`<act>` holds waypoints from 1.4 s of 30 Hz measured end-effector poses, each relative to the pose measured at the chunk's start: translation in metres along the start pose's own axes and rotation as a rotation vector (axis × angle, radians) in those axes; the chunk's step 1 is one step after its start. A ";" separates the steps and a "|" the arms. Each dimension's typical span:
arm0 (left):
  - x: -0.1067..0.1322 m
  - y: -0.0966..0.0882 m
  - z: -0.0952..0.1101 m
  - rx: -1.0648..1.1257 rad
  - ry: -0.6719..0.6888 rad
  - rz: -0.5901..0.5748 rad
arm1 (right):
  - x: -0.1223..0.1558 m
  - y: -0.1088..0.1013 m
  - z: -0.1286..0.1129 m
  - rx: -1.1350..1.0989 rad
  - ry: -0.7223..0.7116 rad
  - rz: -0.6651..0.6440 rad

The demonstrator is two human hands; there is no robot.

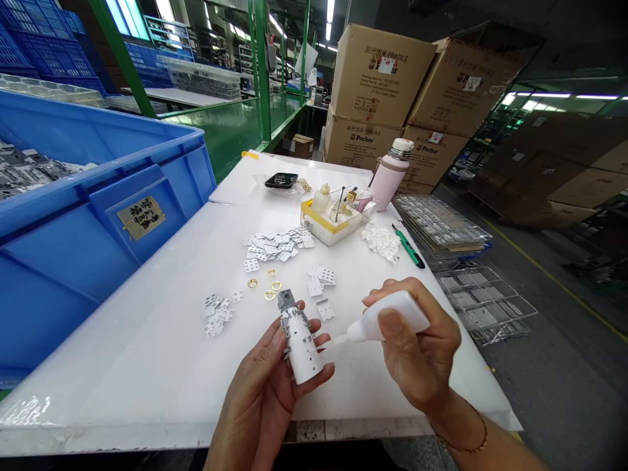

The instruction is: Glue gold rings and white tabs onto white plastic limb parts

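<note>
My left hand (pixel 267 386) grips a small white cylinder-shaped part (pixel 300 343) with a grey cap and little metal pieces on its side, held upright over the front of the white table (pixel 147 340). My right hand (pixel 417 347) is wrapped round a white squeeze bottle (pixel 387 315). Its thin nozzle points left and nearly touches the part's side. Small white perforated plates (pixel 277 245) lie scattered behind, with several gold rings (pixel 267 284) beside them.
A large blue crate (pixel 98 216) stands on the left. A yellow-rimmed clear tray (pixel 336 222) with small bottles, a pink flask (pixel 390 173), a green pen (pixel 408 246) and a phone (pixel 280 180) lie at the back. Clear plastic trays (pixel 456 261) and cardboard boxes (pixel 387 85) are on the right.
</note>
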State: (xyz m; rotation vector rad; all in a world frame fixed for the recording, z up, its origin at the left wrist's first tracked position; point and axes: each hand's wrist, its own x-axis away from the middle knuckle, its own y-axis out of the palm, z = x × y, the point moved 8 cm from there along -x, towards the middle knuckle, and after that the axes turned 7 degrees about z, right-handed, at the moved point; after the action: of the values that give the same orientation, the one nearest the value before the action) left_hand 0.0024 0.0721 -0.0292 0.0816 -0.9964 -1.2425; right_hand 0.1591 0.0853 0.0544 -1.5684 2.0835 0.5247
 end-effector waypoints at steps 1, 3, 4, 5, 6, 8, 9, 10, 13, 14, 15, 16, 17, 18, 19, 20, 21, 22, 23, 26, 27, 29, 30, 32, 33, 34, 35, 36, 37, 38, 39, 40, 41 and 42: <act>0.000 0.000 0.000 0.001 -0.001 0.000 | 0.000 0.000 0.000 -0.003 -0.001 -0.005; 0.000 0.000 0.000 0.003 -0.002 -0.004 | 0.000 0.000 -0.002 -0.001 -0.008 -0.003; 0.000 0.000 0.000 0.004 -0.001 -0.007 | 0.000 0.000 -0.002 0.001 -0.012 -0.001; 0.000 0.000 0.000 0.005 -0.003 -0.008 | 0.000 0.000 -0.003 0.002 -0.013 -0.002; 0.000 0.001 0.000 0.006 -0.005 -0.008 | 0.000 0.000 -0.003 0.000 -0.011 -0.006; 0.000 0.000 0.000 0.009 -0.006 -0.005 | 0.000 0.001 -0.002 -0.009 0.001 -0.013; 0.000 0.000 0.000 0.010 -0.003 -0.003 | 0.000 0.000 -0.002 -0.015 0.002 -0.005; 0.001 0.001 0.001 0.011 0.001 -0.002 | -0.001 -0.002 -0.003 -0.024 -0.005 0.012; 0.001 0.001 0.002 0.001 0.015 0.000 | -0.002 -0.008 -0.006 -0.052 -0.044 0.074; 0.001 0.001 0.002 -0.002 0.018 0.002 | -0.002 -0.008 -0.006 -0.063 -0.048 0.073; 0.001 0.001 0.002 -0.006 0.021 0.005 | -0.002 -0.007 -0.006 -0.071 -0.044 0.059; 0.001 0.001 0.002 -0.010 0.025 0.008 | -0.002 -0.006 -0.005 -0.075 -0.036 0.038; 0.001 0.001 0.002 -0.012 0.028 0.012 | -0.001 -0.004 -0.004 -0.075 -0.023 0.014; 0.001 0.001 0.003 -0.015 0.031 0.016 | 0.000 -0.003 -0.003 -0.072 -0.012 -0.005; 0.001 0.001 0.003 -0.019 0.033 0.019 | 0.000 -0.001 -0.002 -0.067 -0.003 -0.018; 0.001 0.001 0.003 -0.024 0.034 0.020 | 0.001 -0.001 -0.002 -0.061 0.001 -0.023; 0.001 0.001 0.003 -0.029 0.034 0.020 | 0.001 -0.001 -0.001 -0.054 0.004 -0.026; 0.001 0.001 0.003 -0.032 0.034 0.021 | 0.001 -0.001 -0.001 -0.049 0.005 -0.027; 0.001 0.001 0.003 -0.033 0.034 0.023 | 0.001 -0.001 -0.001 -0.044 0.004 -0.027; 0.001 0.000 0.003 -0.032 0.029 0.033 | 0.001 -0.001 -0.002 -0.035 0.007 -0.041; 0.001 0.000 0.003 -0.030 0.027 0.034 | 0.002 -0.001 -0.002 -0.034 0.007 -0.044; 0.001 0.000 0.002 -0.025 0.021 0.031 | 0.002 -0.001 -0.003 -0.029 0.003 -0.047; 0.001 0.000 0.002 -0.023 0.017 0.028 | 0.002 -0.001 -0.004 -0.025 0.000 -0.048; 0.001 0.000 0.001 -0.020 0.013 0.025 | 0.002 -0.001 -0.004 -0.021 -0.004 -0.048; 0.001 0.000 0.002 -0.019 0.014 0.025 | 0.003 -0.001 -0.004 -0.021 -0.004 -0.048; 0.001 0.000 0.002 -0.020 0.018 0.025 | 0.003 0.000 -0.004 -0.024 -0.005 -0.049; 0.001 0.000 0.002 -0.020 0.022 0.025 | 0.003 0.000 -0.003 -0.028 -0.004 -0.048; 0.001 0.000 0.002 -0.018 0.026 0.025 | 0.003 0.000 -0.003 -0.034 0.000 -0.044; 0.001 0.000 0.002 -0.014 0.031 0.025 | 0.003 -0.001 -0.002 -0.044 0.004 -0.036; 0.000 0.000 0.002 -0.008 0.036 0.025 | 0.002 -0.002 -0.001 -0.057 0.011 -0.023; 0.000 -0.001 0.002 0.000 0.040 0.023 | 0.002 -0.003 -0.001 -0.074 0.018 -0.004; -0.001 -0.001 0.002 0.007 0.042 0.021 | 0.001 -0.005 -0.001 -0.090 0.018 0.018; -0.002 -0.002 0.002 0.015 0.044 0.019 | 0.001 -0.007 -0.001 -0.103 0.017 0.038; -0.003 -0.003 0.001 0.020 0.043 0.016 | 0.000 -0.009 -0.001 -0.113 0.014 0.046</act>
State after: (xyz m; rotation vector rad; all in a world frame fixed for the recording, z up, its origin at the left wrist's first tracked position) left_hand -0.0007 0.0740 -0.0321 0.1153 -0.9707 -1.2116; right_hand 0.1670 0.0818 0.0551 -1.5931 2.1384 0.6605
